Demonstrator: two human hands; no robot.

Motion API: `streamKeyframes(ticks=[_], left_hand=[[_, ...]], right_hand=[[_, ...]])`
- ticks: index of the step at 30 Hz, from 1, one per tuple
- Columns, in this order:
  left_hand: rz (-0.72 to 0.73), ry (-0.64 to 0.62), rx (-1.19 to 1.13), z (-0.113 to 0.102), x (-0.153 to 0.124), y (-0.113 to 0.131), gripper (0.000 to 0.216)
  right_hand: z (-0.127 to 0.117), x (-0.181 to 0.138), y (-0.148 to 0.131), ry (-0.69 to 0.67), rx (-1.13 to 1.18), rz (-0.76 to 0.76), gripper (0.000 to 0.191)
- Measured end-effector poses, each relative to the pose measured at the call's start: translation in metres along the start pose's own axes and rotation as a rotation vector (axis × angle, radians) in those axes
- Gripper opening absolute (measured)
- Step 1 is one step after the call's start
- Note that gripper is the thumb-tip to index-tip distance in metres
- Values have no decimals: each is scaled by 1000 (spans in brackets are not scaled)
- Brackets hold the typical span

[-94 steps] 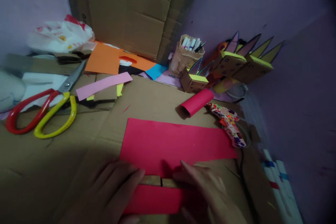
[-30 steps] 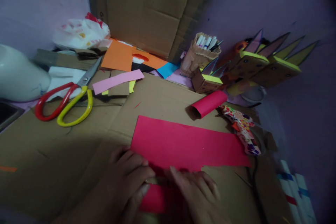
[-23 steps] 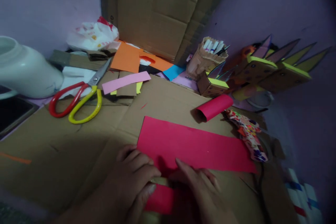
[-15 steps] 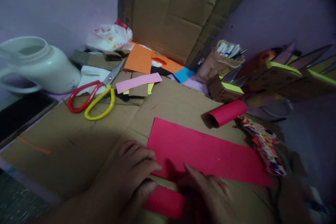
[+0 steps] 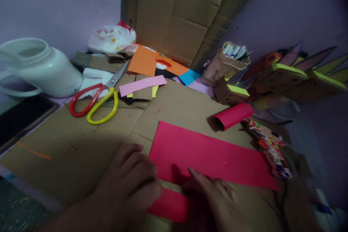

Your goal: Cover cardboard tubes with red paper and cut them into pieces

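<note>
Flat red paper (image 5: 203, 152): two visible areas, join unclear. Rolled red tube (image 5: 235, 115): one. Pink strip (image 5: 143, 85): one. Blue paper (image 5: 189, 77): one piece. Scissors (image 5: 112, 81): one pair. White jug (image 5: 49, 70): one. Phone (image 5: 27, 117): one. Marker cup (image 5: 221, 67): one. Yellow-topped boxes (image 5: 289, 79): three. Floral-patterned glue gun (image 5: 268, 145): one

And here's the flat cardboard sheet (image 5: 179, 101), spread over a lilac surface (image 5: 201, 87) and carrying plenty: a long red paper sheet (image 5: 201, 148) lying aslant, a smaller red paper piece (image 5: 172, 204) in front, a red paper tube (image 5: 235, 115) behind, the floral-patterned glue gun (image 5: 268, 143) just beside that! Over left, red-and-yellow-handled scissors (image 5: 111, 88) rest their handles on the cardboard, a thin orange strip (image 5: 34, 150) lies near its edge, and there's a dark-screened phone (image 5: 24, 119) at the border
</note>
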State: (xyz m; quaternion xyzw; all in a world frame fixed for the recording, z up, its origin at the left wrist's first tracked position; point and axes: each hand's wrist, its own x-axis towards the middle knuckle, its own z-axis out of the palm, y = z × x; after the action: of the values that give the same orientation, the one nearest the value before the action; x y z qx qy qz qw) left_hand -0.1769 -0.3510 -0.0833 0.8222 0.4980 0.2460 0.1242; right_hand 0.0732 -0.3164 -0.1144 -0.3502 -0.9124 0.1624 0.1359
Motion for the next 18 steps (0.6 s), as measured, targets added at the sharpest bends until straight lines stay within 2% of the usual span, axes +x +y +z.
streamKeyframes(ticks=[3,6,9,14,16,18], left_hand=[[173,-8,121,0,-4,2,21],[179,0,146,3,-5,4,23],[124,19,139,8,-6,3,26],[226,108,278,14,-12,5,28],[191,157,271,19,-17,10,28],[188,141,284,24,-21,16,31]], right_hand=[[0,2,-5,21,19,30,82],[-1,6,-17,52,34,139,79],[-2,10,-25,37,73,183,80],[-5,11,-23,-10,122,203,83],[-6,11,-21,-28,165,185,84],[-7,12,-20,-56,197,177,85]])
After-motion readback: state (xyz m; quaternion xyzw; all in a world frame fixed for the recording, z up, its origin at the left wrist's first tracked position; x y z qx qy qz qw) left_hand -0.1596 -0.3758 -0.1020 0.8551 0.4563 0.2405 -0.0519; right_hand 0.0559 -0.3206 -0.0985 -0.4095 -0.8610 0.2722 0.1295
